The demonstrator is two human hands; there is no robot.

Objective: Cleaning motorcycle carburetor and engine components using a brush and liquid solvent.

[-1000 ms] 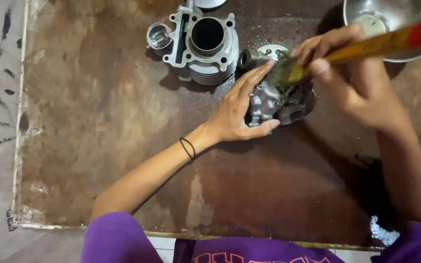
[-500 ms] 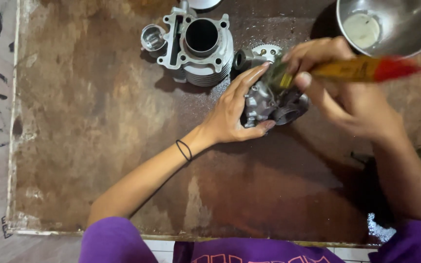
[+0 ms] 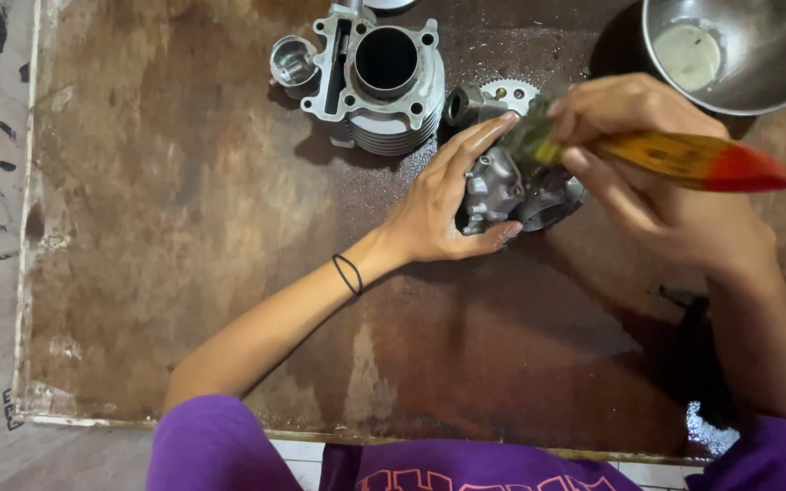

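Grey metal engine part (image 3: 502,186), centre-right on the brown board (image 3: 184,273): left hand (image 3: 443,205) cupped around its left side, fingers extended. Right hand (image 3: 657,173) pinches a yellow-and-red-handled brush (image 3: 684,159), bristles on the part. Finned cylinder block (image 3: 384,77) beyond; steel bowl (image 3: 757,55) far right.

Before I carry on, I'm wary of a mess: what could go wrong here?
The brush is wet, so it may spatter the board and your left hand. The engine part is steadied by that one hand alone and could slip. The steel bowl sits near your right hand; a knock could tip it.
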